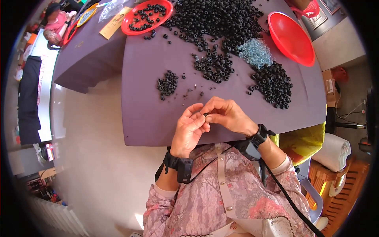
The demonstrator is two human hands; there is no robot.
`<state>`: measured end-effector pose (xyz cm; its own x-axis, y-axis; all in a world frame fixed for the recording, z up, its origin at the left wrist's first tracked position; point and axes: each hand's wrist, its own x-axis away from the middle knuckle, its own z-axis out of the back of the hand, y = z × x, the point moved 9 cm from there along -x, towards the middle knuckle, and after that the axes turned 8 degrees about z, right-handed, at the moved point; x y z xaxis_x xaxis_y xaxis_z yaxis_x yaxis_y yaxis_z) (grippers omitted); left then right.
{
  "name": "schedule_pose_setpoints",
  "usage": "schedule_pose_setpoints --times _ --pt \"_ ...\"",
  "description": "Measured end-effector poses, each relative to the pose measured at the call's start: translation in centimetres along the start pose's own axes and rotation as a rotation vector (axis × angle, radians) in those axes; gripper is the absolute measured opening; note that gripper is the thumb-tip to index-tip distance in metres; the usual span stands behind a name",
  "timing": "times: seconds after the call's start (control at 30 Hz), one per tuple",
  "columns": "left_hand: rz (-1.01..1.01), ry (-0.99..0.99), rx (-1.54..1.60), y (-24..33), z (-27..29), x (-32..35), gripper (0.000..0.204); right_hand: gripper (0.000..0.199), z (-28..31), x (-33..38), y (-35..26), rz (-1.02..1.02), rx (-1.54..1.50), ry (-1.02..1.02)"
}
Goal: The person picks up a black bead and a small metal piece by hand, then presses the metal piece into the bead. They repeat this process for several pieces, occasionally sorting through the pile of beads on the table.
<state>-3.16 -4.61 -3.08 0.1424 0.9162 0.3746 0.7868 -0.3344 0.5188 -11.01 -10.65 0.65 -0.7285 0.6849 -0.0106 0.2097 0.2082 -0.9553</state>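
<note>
My left hand point(188, 129) and my right hand point(229, 115) meet above the near edge of the purple-covered table point(150, 122). Between their fingertips is a small black piece point(205, 114), mostly covered by the thumbs and fingers of both hands. Beyond my left hand lies a small heap of black parts point(167, 83), with a few tiny loose bits scattered beside it. A looser group of hollow black parts point(216, 67) spreads out farther back. To the right of my right hand sits another pile of ring-like black parts point(274, 86), touching a mound of clear bluish small pieces point(254, 52).
A large heap of black parts point(215, 19) covers the table's far side. A red bowl point(291, 38) stands at the far right, and a red plate point(147, 16) with black parts at the far left. Yellow bag point(304, 142) hangs by the right edge. Another person point(55, 23) sits far left.
</note>
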Motion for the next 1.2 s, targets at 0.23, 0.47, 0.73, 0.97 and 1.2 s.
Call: schedule_pose_setpoints --times 0.23,0.47,0.73,0.97,1.2 --pt "0.044 0.127 0.055 -1.7 1.2 -0.1 0.022 0.015 0.7 0.4 -1.5 0.2 0.558 -0.013" --pt "0.06 0.17 -0.041 -1.4 0.5 0.0 0.019 0.02 4.1 0.7 -4.5 0.405 1.07 0.143" --pt "0.01 0.237 0.081 -0.2 0.9 -1.1 0.015 0.018 6.9 0.2 -4.1 0.376 1.18 0.155" --pt "-0.086 0.26 0.039 2.9 -0.8 -3.1 0.012 0.017 7.7 -0.1 -4.3 0.413 1.154 0.215" --pt "-0.059 0.293 0.006 2.5 -0.2 -1.6 0.013 0.021 8.2 -0.1 -4.4 0.408 1.144 0.265"
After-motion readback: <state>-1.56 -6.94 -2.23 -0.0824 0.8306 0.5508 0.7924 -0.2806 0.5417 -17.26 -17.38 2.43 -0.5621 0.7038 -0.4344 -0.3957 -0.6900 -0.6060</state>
